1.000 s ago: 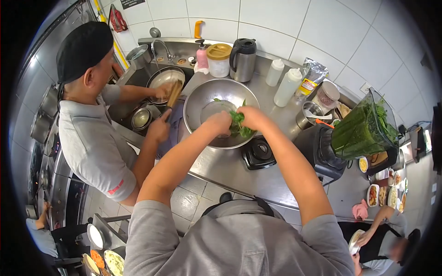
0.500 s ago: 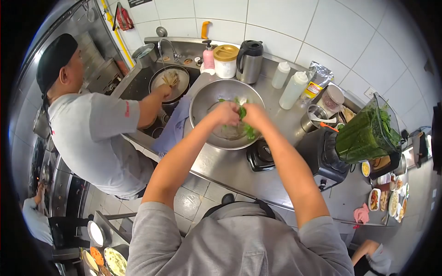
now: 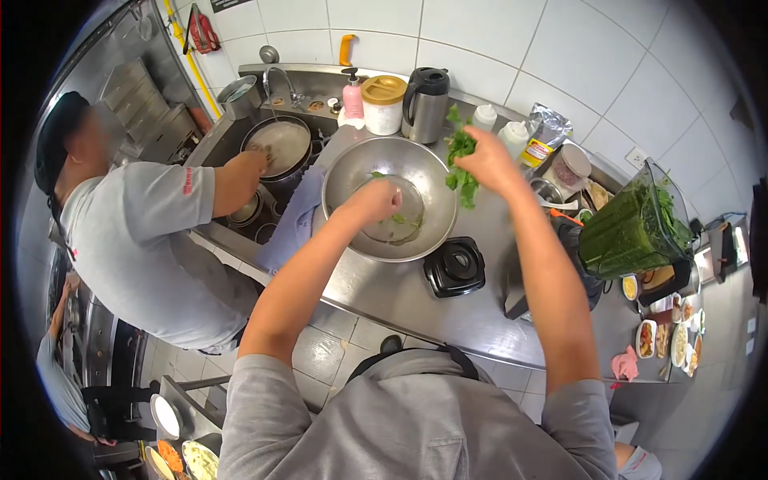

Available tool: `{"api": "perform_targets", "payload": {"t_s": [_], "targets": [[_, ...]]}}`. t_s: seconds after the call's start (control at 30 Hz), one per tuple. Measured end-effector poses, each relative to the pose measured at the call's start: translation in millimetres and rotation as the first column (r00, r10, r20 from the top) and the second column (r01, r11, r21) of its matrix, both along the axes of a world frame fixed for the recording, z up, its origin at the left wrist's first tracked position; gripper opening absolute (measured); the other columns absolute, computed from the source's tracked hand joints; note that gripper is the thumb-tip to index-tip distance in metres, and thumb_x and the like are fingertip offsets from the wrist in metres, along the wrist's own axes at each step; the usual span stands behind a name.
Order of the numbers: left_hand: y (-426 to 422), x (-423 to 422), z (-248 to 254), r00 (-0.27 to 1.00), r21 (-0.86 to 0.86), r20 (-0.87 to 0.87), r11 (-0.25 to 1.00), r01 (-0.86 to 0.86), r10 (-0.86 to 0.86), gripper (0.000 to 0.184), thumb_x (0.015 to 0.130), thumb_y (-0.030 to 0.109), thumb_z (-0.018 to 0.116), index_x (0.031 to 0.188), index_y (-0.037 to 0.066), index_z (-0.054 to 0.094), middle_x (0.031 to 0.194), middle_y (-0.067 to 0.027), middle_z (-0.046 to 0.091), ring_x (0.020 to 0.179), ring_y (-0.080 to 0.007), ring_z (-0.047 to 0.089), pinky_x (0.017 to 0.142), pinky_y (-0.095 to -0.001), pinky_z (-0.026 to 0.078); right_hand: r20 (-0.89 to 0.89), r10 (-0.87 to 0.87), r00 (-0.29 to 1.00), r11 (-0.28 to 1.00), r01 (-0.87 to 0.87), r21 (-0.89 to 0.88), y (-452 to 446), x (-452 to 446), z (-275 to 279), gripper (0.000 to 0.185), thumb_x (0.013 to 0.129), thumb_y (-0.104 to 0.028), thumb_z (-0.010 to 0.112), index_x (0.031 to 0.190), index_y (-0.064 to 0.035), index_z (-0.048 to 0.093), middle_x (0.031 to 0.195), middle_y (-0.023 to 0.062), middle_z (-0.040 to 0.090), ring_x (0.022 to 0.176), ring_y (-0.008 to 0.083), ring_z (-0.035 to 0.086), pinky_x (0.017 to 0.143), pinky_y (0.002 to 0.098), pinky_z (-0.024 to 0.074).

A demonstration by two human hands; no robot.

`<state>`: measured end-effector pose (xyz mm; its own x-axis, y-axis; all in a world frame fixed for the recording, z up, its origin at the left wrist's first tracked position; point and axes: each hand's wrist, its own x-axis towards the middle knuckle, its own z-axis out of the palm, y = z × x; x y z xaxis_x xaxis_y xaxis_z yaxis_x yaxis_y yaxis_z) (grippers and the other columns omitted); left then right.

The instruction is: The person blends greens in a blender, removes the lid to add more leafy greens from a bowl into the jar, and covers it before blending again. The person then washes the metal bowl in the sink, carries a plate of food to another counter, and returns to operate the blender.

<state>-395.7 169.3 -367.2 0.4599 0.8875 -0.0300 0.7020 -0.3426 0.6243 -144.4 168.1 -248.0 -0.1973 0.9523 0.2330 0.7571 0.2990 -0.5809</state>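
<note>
My right hand point(image 3: 488, 162) is raised just past the right rim of the metal bowl point(image 3: 346, 178), closed around a bunch of leafy green herbs point(image 3: 462, 188). Leaves stick out above and below its fingers. Over the inside of the bowl, my left hand point(image 3: 378, 200) is curled with its fingertips together; what it holds, if anything, I cannot make out. A few loose leaves point(image 3: 400, 218) lie in a little liquid at the bottom of the bowl. To my right stands a blender jug point(image 3: 628, 228) packed with chopped greens, and its black lid point(image 3: 454, 267) rests on the counter by the bowl.
Along the wall stand a steel jug point(image 3: 426, 104), a gold-lidded tub point(image 3: 382, 112), a pink pump bottle point(image 3: 353, 98) and white squeeze bottles point(image 3: 485, 118). A blue cloth point(image 3: 292, 220) lies left of the bowl. A co-worker point(image 3: 144, 232) works at a pan point(image 3: 288, 144) on the left.
My right hand has lifted away from the bowl to the right with the herbs, apart from my left hand. The blender lid now shows fully. The co-worker's hand has moved left.
</note>
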Motion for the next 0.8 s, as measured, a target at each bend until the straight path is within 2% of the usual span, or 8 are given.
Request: {"api": "perform_targets", "payload": {"t_s": [0.07,0.33,0.4,0.43,0.5,0.6,0.73,0.8], "targets": [[5,2,-15,0.918,0.150,-0.372,0.967,0.204,-0.136,0.019,0.075,0.020,0.075,0.087,0.005,0.073,0.087,-0.0173,0.070,0.089,-0.0296,0.069,0.079,-0.0416,0.054,-0.044,0.045,0.998,0.995,-0.041,0.095,-3,20,22,0.042,0.075,-0.011,0.074,0.115,-0.0024,0.065,0.095,0.0162,0.071,0.087,0.0242,0.068,0.083,0.0333,0.0526],[21,24,-50,0.858,0.258,-0.476,0.902,0.346,-0.193,0.023,0.077,0.019,0.072,0.092,0.001,0.069,0.095,-0.0192,0.071,0.088,-0.0366,0.070,0.076,-0.0468,0.056,-0.076,-0.078,0.994,0.969,0.094,0.227,-115,89,192,0.035,0.079,0.008,0.058,0.113,0.0014,0.061,0.098,0.0050,0.067,0.092,0.0139,0.065,0.086,0.0290,0.0516],[9,41,-20,0.800,0.132,-0.552,0.923,0.360,-0.233,0.018,0.084,0.018,0.065,0.091,0.002,0.068,0.095,-0.0204,0.071,0.088,-0.0360,0.070,0.074,-0.0470,0.057,0.005,-0.220,0.976,0.923,0.206,0.325,-136,117,218,0.032,0.080,0.003,0.059,0.112,0.0006,0.062,0.096,0.0049,0.067,0.090,0.0123,0.064,0.085,0.0287,0.0513],[28,42,-55,0.802,0.179,-0.571,0.927,0.329,-0.174,0.023,0.081,0.024,0.068,0.093,0.004,0.069,0.096,-0.0187,0.071,0.087,-0.0361,0.070,0.076,-0.0474,0.057,0.040,-0.269,0.962,0.904,0.238,0.356,-144,132,230,0.031,0.081,0.000,0.060,0.112,0.0006,0.063,0.096,0.0051,0.067,0.088,0.0124,0.064,0.083,0.0287,0.0511],[19,45,-28,0.758,0.158,-0.601,0.891,0.426,-0.256,0.026,0.077,0.027,0.070,0.091,0.006,0.070,0.092,-0.0175,0.071,0.085,-0.0365,0.070,0.075,-0.0474,0.056,0.080,-0.344,0.936,0.869,0.285,0.404,-157,162,252,0.031,0.081,-0.004,0.061,0.111,0.0006,0.063,0.095,0.0053,0.067,0.087,0.0125,0.063,0.082,0.0288,0.0510],[31,34,-30,0.747,0.138,-0.583,0.867,0.479,-0.320,0.027,0.073,0.029,0.071,0.089,0.007,0.071,0.088,-0.0178,0.071,0.080,-0.0372,0.069,0.071,-0.0465,0.055,0.146,-0.424,0.894,0.841,0.328,0.431,-168,211,267,0.032,0.082,-0.009,0.064,0.112,0.0003,0.063,0.094,0.0070,0.069,0.085,0.0157,0.063,0.081,0.0300,0.0509],[18,19,12,0.930,0.076,-0.252,0.952,0.295,-0.268,0.020,0.068,0.014,0.071,0.079,0.000,0.062,0.079,-0.0173,0.066,0.069,-0.0314,0.062,0.064,-0.0416,0.050,0.351,-0.495,0.795,0.853,0.366,0.373,-168,251,243,0.038,0.082,-0.017,0.071,0.116,-0.0034,0.064,0.101,0.0103,0.069,0.090,0.0211,0.064,0.085,0.0320,0.0510],[11,11,27,0.965,0.058,-0.145,0.971,0.230,-0.220,0.021,0.068,0.012,0.072,0.081,-0.001,0.060,0.076,-0.0149,0.064,0.067,-0.0274,0.061,0.063,-0.0395,0.049,0.579,-0.226,0.783,0.969,0.243,0.050,-186,246,224,0.044,0.081,-0.023,0.076,0.121,-0.0088,0.065,0.112,0.0112,0.067,0.097,0.0248,0.063,0.088,0.0342,0.0511]]}}
